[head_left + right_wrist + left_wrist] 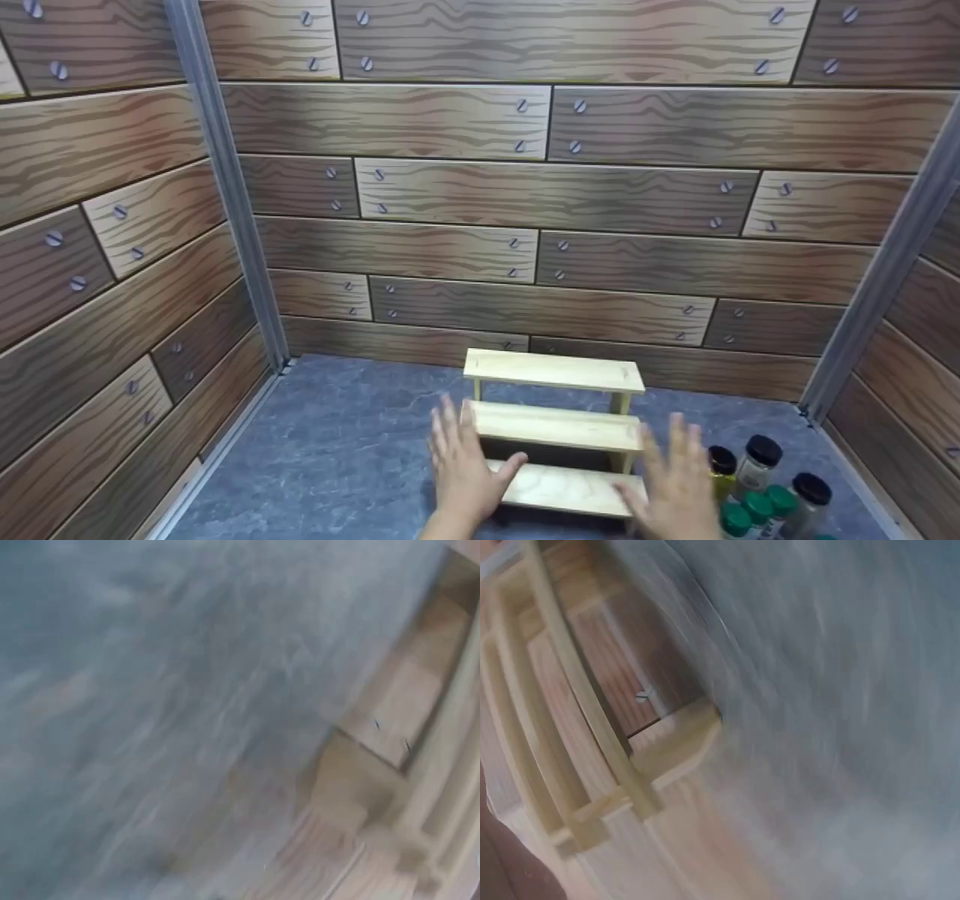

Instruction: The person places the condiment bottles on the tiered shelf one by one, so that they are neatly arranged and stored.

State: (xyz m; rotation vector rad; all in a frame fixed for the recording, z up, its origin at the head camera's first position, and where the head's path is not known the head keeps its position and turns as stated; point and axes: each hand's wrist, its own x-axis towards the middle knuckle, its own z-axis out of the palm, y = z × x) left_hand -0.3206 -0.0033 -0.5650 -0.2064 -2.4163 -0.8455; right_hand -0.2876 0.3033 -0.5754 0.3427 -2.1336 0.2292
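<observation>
A pale wooden three-step display shelf (pixel 555 427) stands on the grey surface in the head view, its steps rising toward the back wall. My left hand (pixel 465 472) is at its left side, fingers spread and straight, thumb over the end of the lowest step. On the opposite side my right hand (pixel 675 480) mirrors it, fingers straight and thumb overlapping the lowest step's right end. Nothing is gripped by either one. Both wrist views are blurred; the shelf (pixel 577 705) shows at the left of the left wrist view, and the shelf (pixel 442 787) at the right of the right wrist view.
Several small jars with green lids (pixel 757 508) and black lids (pixel 763 450) stand right of my right hand. A wood-plank-patterned wall (pixel 465 255) closes the back, with similar side walls and grey metal corner posts (pixel 225 180). The grey marbled floor (pixel 337 450) extends left of the shelf.
</observation>
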